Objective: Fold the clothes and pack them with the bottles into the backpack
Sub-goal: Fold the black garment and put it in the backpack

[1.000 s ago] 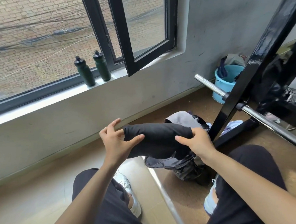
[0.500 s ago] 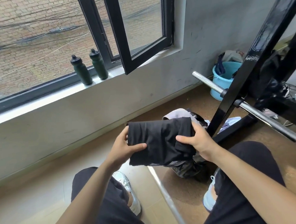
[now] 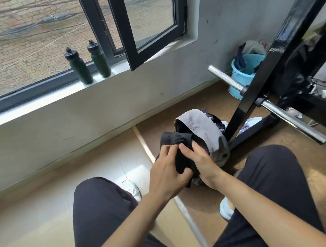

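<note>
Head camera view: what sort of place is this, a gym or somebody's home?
Probably a spare room at home used for exercise: a black metal rack carrying a chrome bar, a blue bucket stuffed with cloth, and two bottles on the windowsill.

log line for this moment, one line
step: packing | black garment: at grey backpack opening | left hand: grips it | right hand: grips it | bottles: on windowsill
</note>
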The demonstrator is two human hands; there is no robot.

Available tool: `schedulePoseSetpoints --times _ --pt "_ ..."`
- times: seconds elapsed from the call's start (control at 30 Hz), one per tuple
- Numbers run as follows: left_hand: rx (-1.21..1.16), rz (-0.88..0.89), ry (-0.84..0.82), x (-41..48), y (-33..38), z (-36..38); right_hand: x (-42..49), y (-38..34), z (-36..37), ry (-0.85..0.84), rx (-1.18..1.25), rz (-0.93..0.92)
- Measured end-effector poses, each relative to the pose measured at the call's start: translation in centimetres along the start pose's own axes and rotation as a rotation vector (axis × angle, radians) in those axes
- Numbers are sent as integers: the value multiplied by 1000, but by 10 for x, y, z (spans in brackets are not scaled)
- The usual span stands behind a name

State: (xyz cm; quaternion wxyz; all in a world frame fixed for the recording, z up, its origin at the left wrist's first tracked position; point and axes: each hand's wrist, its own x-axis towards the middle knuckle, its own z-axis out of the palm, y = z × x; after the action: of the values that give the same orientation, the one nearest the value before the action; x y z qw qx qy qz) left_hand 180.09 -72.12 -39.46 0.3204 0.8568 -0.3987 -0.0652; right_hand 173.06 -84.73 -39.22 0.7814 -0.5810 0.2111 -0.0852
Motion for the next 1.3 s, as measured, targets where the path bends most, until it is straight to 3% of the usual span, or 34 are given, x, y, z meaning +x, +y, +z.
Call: schedulePoseSetpoints --times 0.1,0.23,0.3,0.43,0.47,0.6,0.63,0.7,0.77,0.87,0.9,0.97,1.03,1.1,1.17,1.3 --pt "-301 -26 -119 -8 -8 7 0 11 -10 90 45 45" --pt "-955 -346 -281 -6 -31 12 1 32 -23 169 5 132" --pt "-1023 -390 -297 -2 -38 11 6 38 -25 216 35 178" --pt "-782 -542 87 10 -52 16 17 44 -27 255 234 262" --pt "-741 -585 88 14 -58 19 19 45 -29 279 295 289" --pt "-932 -718 -375 22 -70 33 27 58 -29 298 431 373" --pt "-934 -689 -446 21 -70 38 29 64 -28 326 426 396" --pt "-884 -689 -429 19 -71 47 35 79 -29 407 363 453" --pt "-762 -693 -381 22 -83 56 38 92 -35 496 213 516" --pt "-231 -481 -502 33 -106 63 38 98 -50 588 -243 442" --pt "-40 -386 -562 38 -108 63 39 96 -54 521 -422 343" --pt "226 -146 -616 50 -110 62 47 89 -57 234 -801 140" --pt "357 74 -665 66 -111 62 63 86 -61 -76 -1183 -16" --pt "430 193 -710 83 -114 62 81 87 -65 -314 -1391 -77" --pt "466 240 -729 97 -121 66 96 92 -66 -431 -1385 36" --pt "211 114 -657 116 -147 84 119 109 -68 -357 -1218 251"
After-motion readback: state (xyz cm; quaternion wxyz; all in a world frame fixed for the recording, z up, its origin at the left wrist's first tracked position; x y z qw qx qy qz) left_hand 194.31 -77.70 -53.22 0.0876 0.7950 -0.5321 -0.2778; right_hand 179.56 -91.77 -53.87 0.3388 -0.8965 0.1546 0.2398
